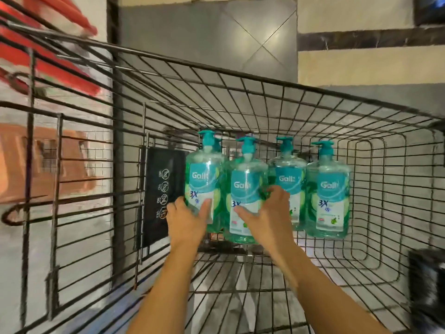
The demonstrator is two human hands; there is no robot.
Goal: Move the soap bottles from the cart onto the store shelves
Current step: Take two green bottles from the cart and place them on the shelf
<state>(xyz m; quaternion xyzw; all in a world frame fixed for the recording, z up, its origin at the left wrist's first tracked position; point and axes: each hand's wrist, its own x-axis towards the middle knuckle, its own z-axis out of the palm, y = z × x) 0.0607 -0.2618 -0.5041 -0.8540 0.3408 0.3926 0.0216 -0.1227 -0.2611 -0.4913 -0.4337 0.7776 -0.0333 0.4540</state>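
In the head view the left hand (186,220) gripped the leftmost soap bottle (203,179), a clear plastic pump bottle of green liquid with a teal pump head and teal label, one of four alike standing upright in a row at the far end of the black wire shopping cart (298,84); none was on a shelf yet. Its fingers (177,203) curled round the bottle's left side, with the thumb laid across the label. The right hand (267,213) held the second soap bottle (245,179) the same way, fingers (277,192) wrapped round its right flank. Gripping low on the wide body, rather than by the narrow pump, probably gave a firm hold for lifting two at once. The third soap bottle (287,174) and fourth soap bottle (330,189) stood untouched to the right; the third sat close against the right hand's knuckles and could be knocked on the lift. A black placard with white round icons (161,189) hung on the cart's left inner wall, just beside the left hand. The high wire walls called for a lift straight up before any sideways move. Red bars (48,51) and an orange shape (48,160) beyond the left wall were too blurred to name, as was a dark object (426,285) at lower right
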